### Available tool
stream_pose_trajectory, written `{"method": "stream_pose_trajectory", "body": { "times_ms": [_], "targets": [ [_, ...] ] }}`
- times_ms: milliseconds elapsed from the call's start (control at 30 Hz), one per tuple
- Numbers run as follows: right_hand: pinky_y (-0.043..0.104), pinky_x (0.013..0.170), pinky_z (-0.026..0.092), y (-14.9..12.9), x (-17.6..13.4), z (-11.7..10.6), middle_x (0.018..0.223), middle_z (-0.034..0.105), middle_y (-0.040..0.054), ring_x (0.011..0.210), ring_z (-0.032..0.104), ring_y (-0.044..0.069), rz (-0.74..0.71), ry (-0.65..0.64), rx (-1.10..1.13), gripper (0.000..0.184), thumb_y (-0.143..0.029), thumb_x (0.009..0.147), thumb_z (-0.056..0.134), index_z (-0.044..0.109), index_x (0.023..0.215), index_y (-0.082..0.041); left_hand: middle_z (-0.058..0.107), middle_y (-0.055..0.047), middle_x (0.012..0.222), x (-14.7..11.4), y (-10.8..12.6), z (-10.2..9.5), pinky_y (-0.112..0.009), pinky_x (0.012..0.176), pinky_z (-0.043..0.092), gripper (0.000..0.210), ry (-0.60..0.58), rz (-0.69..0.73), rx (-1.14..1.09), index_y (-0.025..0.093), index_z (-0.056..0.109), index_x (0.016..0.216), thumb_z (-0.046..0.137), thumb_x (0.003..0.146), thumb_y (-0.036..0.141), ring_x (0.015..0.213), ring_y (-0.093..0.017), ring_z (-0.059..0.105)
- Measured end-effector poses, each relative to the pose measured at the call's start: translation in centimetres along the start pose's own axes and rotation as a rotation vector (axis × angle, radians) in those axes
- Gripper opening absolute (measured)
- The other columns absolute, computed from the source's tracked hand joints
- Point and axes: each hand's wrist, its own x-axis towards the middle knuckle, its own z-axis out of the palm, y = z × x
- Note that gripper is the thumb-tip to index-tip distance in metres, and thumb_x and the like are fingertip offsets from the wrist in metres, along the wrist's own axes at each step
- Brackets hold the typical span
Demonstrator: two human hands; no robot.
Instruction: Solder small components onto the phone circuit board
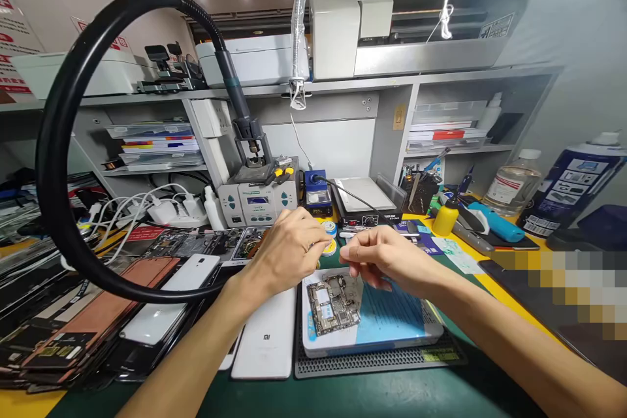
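My left hand (287,248) hangs in the air, thumb and fingers pinched together, beside small round tins with blue and yellow labels (329,230). Facing it, my right hand (379,253) is also in a pinch, above a white and blue box (392,310). Whatever lies between the fingertips of either hand is too small to make out. A bare phone circuit board (333,305) lies on the box's left part, below the gap between my hands. The box rests on a dark perforated mat (372,360).
White phones (264,339) and stacked phone parts (93,313) lie left. A thick black hose (53,144) arches beside my left arm from a hot-air station (259,199). Behind stands a flat heating plate (365,196). Bottles (514,179), a spray can (571,183) and tools stand right.
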Motion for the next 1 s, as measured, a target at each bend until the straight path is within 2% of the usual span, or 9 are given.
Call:
{"method": "stream_pose_trajectory", "body": {
  "times_ms": [233,433,567,633,700,767,833,1000],
  "targets": [
    [0.018,0.032,0.042,0.8,-0.2,-0.5,0.057,0.066,0.0017,0.039,0.058,0.01,0.046,-0.005,0.107,0.032,-0.042,0.082,0.073,0.065,0.068,-0.014,0.067,-0.007,0.115,0.0,-0.1,0.1,-0.043,0.088,0.055,0.025,0.01,0.006,0.023,0.016,0.064,0.113,0.061,0.095,0.032,0.101,-0.02,0.066],
    [0.018,0.032,0.045,1.1,-0.1,0.1,0.062,0.068,0.003,0.042,0.061,0.011,0.063,0.012,0.184,0.03,-0.042,0.085,0.072,0.065,0.077,-0.013,0.067,-0.007,0.114,-0.2,-0.5,0.5,-0.045,0.091,0.053,0.023,-0.003,-0.083,-0.051,0.016,0.065,0.111,0.061,0.095,0.032,0.103,-0.021,0.065],
    [0.016,0.034,0.044,1.5,0.3,0.5,0.052,0.064,0.0023,0.039,0.056,0.009,0.038,0.057,0.228,0.033,-0.039,0.088,0.069,0.065,0.069,-0.013,0.066,-0.006,0.111,-0.3,0.4,-0.4,-0.046,0.093,0.051,0.023,0.016,-0.261,-0.155,0.015,0.065,0.106,0.063,0.093,0.034,0.105,-0.022,0.063],
    [0.016,0.035,0.044,1.6,0.5,0.8,0.055,0.065,0.0029,0.04,0.056,0.008,0.029,0.071,0.246,0.031,-0.038,0.087,0.07,0.065,0.068,-0.013,0.067,-0.003,0.093,-0.3,1.3,-1.2,-0.038,0.081,0.054,0.022,0.003,-0.384,-0.263,0.015,0.065,0.092,0.06,0.094,0.035,0.087,-0.017,0.065],
    [0.017,0.036,0.045,1.6,0.6,1.0,0.065,0.069,0.0039,0.043,0.058,0.008,0.02,0.072,0.257,0.028,-0.039,0.084,0.072,0.066,0.072,-0.014,0.063,0.002,0.071,-0.3,2.1,-1.8,-0.028,0.063,0.052,0.032,-0.079,-0.464,-0.427,0.014,0.064,0.08,0.054,0.098,0.039,0.065,-0.012,0.061],
    [0.018,0.037,0.046,1.5,0.7,1.3,0.07,0.07,0.0044,0.046,0.06,0.009,0.006,0.065,0.251,0.032,-0.043,0.082,0.073,0.066,0.073,-0.014,0.058,0.005,0.062,-0.3,2.8,-1.9,-0.023,0.054,0.048,0.04,-0.168,-0.529,-0.576,0.014,0.063,0.075,0.052,0.099,0.044,0.053,-0.009,0.056],
    [0.019,0.037,0.046,1.3,0.7,1.5,0.068,0.069,0.0032,0.046,0.061,0.01,-0.012,0.076,0.224,0.037,-0.048,0.08,0.075,0.065,0.07,-0.014,0.06,0.004,0.065,-0.2,3.2,-1.6,-0.023,0.053,0.049,0.04,-0.217,-0.606,-0.683,0.013,0.063,0.079,0.053,0.098,0.047,0.053,-0.008,0.056],
    [0.019,0.035,0.044,1.0,0.9,1.8,0.06,0.065,-0.0013,0.044,0.062,0.011,-0.05,0.176,0.111,0.04,-0.051,0.077,0.076,0.063,0.067,-0.015,0.068,-0.003,0.096,-0.1,2.9,-0.1,-0.033,0.07,0.057,0.031,-0.221,-0.804,-0.886,0.014,0.064,0.105,0.058,0.096,0.043,0.079,-0.015,0.067]
  ]
}}
